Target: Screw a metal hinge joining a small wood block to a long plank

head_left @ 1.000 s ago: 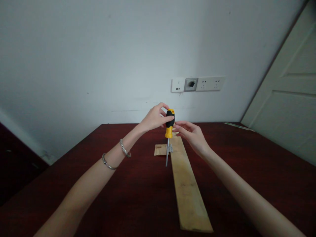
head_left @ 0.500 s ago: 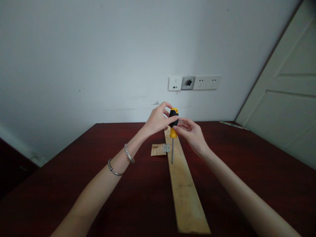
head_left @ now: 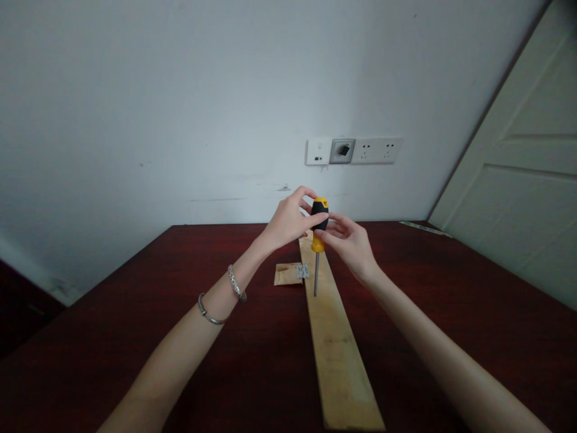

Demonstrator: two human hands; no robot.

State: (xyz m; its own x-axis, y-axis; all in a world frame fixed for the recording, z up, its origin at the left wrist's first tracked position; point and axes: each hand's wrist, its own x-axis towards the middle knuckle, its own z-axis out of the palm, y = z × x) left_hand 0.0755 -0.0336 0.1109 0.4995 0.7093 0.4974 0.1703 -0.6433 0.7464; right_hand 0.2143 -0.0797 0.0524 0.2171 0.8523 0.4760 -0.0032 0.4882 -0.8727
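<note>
Both hands grip a screwdriver (head_left: pixel 319 222) with a yellow and black handle, its metal shaft pointing down. My left hand (head_left: pixel 291 218) closes around the upper handle, thumb across the front. On the other side, my right hand (head_left: pixel 347 240) pinches the handle lower down. Behind the shaft lies a long wooden board (head_left: pixel 340 355); whether the tip touches it I cannot tell. A metal hinge (head_left: pixel 303 270) sits at the board's left edge, joined to a small wooden piece (head_left: pixel 287 274).
The dark red tabletop (head_left: pixel 216 373) runs back to a pale wall (head_left: pixel 202 108). Sockets and switches (head_left: pixel 354 151) are set in the wall. A thin patterned strip (head_left: pixel 424 228) lies at the table's back right edge, near a white panelled door (head_left: pixel 523 198).
The screwdriver has shifted very slightly to the right, and its shaft leans a little more. Both hands keep their hold on it.
</note>
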